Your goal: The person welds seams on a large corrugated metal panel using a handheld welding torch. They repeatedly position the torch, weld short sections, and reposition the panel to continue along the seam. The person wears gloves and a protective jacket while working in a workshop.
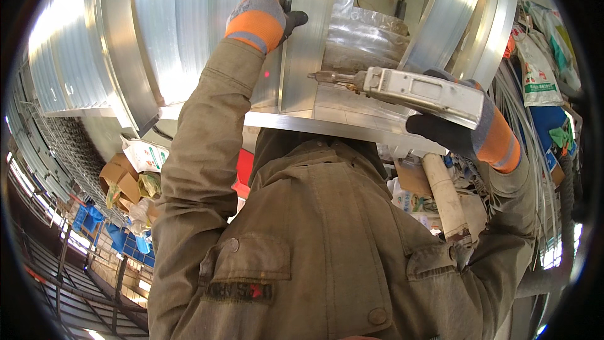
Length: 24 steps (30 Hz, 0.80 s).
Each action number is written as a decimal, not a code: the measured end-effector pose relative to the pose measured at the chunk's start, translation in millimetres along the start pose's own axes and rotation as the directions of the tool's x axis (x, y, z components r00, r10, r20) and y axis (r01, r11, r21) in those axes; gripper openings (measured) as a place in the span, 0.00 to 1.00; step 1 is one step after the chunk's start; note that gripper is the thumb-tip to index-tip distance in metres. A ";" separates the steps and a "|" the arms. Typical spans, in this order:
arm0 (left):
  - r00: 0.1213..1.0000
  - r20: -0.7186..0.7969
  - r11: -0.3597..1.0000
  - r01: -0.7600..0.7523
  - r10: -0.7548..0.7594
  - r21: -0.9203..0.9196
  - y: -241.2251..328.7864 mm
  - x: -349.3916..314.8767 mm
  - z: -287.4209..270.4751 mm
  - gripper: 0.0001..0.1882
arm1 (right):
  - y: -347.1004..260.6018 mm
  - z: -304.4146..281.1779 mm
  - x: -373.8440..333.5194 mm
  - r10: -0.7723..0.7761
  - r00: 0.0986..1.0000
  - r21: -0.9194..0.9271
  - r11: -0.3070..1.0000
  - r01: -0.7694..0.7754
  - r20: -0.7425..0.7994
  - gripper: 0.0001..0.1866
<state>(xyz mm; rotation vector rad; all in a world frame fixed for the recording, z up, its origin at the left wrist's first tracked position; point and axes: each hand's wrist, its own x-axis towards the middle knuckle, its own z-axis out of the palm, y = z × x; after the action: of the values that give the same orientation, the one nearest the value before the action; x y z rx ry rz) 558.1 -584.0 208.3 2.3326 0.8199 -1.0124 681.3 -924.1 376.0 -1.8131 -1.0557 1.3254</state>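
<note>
My left hand [257, 24], in a grey and orange glove with dark fingertips, is closed over the upright edge of a shiny metal profile [307, 38], its thumb lying to the right. In my right hand [497, 132], gloved alike, is a silver, boxy laser welding gun [425, 91] with a narrow nozzle. The nozzle points left toward the profile, and its tip appears apart from the metal. A small red light dot shows on the metal panel [207, 31] just below my left hand. My right fingers are partly hidden behind the gun.
A metal front rail [340, 127] runs across before my body. More curved-looking metal profiles [450, 12] stand right of an opening with clear plastic film [365, 41]. Bundled cables [525, 113] and hanging bags [540, 82] are at far right. A cardboard box [121, 177] sits lower left.
</note>
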 end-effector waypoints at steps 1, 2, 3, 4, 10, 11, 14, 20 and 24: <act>1.000 0.007 1.000 -0.014 0.014 0.003 -0.8 1.7 0.1 0.27 | 1.3 0.8 6.2 0.010 1.000 0.021 1.000 -0.010 0.025 0.22; 1.000 0.005 1.000 -0.020 0.020 0.001 -1.8 2.7 0.6 0.27 | 2.5 4.9 12.1 0.094 0.995 0.108 0.989 -0.098 0.036 0.22; 1.000 0.003 1.000 -0.018 0.018 -0.006 -3.1 3.5 1.3 0.26 | 4.7 7.1 18.2 0.089 0.995 0.156 0.983 -0.095 0.048 0.22; 0.999 -0.001 0.999 -0.033 0.033 0.004 -4.2 4.3 2.2 0.26 | 6.7 8.4 23.7 0.083 0.995 0.204 0.974 -0.093 0.059 0.23; 0.995 -0.006 0.995 -0.096 0.096 0.029 -5.5 8.6 5.2 0.25 | 20.3 12.0 40.9 0.113 0.968 0.209 0.965 -0.160 0.222 0.23; 0.995 -0.008 0.994 -0.102 0.102 0.028 -5.6 8.6 4.7 0.25 | 23.0 15.5 42.7 0.132 0.964 0.200 0.963 -0.180 0.232 0.23; 0.992 0.009 0.992 -0.123 0.123 0.028 -5.0 7.9 -0.1 0.25 | 33.2 23.8 49.1 0.027 0.972 0.147 0.987 -0.063 0.234 0.23; 0.992 0.021 0.991 -0.126 0.126 0.045 -2.9 6.8 -2.3 0.26 | 47.7 37.0 60.3 0.002 0.959 0.155 0.987 -0.048 0.284 0.24; 0.993 0.046 0.994 -0.108 0.108 0.008 -2.9 6.8 -3.1 0.27 | 53.2 47.6 68.2 0.021 0.959 0.191 0.978 -0.078 0.282 0.26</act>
<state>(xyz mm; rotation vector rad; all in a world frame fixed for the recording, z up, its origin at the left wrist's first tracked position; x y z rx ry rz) 561.3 -577.7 204.6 2.3263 0.6648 -1.0216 659.0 -886.6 287.4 -1.5432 -0.9819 1.6914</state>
